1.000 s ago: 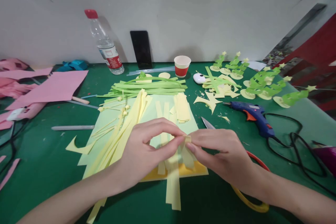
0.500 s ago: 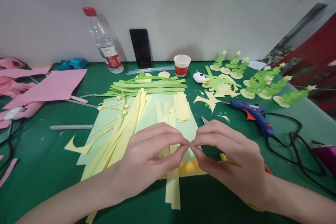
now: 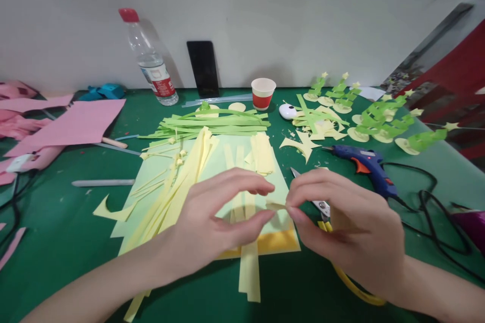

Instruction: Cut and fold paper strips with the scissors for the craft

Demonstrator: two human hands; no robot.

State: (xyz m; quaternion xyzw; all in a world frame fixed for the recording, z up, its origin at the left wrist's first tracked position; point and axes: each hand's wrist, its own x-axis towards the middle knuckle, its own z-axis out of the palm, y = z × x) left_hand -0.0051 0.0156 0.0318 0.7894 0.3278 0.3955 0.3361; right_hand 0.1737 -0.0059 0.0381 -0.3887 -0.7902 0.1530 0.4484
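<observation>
My right hand (image 3: 343,229) pinches a small pale yellow paper strip (image 3: 276,206) between thumb and forefinger; its free end points left. My left hand (image 3: 227,217) is just left of it, thumb and fingers apart with nothing between them. Both hands hover over a pale green sheet (image 3: 278,186). Long yellow paper strips (image 3: 178,192) lie on the sheet, partly behind my left hand, and a small stack of yellow strips (image 3: 261,154) lies further back. Scissors (image 3: 322,207) with yellow handles lie partly hidden under my right hand.
A blue glue gun (image 3: 364,159) with a black cord lies at right. Behind it stand several green paper twists with stars (image 3: 386,118). Green strips (image 3: 215,125), a paper cup (image 3: 263,93), a phone (image 3: 203,68) and a bottle (image 3: 151,60) are at the back. Pink sheets (image 3: 83,121) lie left.
My fingertips, which met in front of me, have parted. My left fingers have opened, and my right hand has shifted slightly right with the strip, which now shows between the hands.
</observation>
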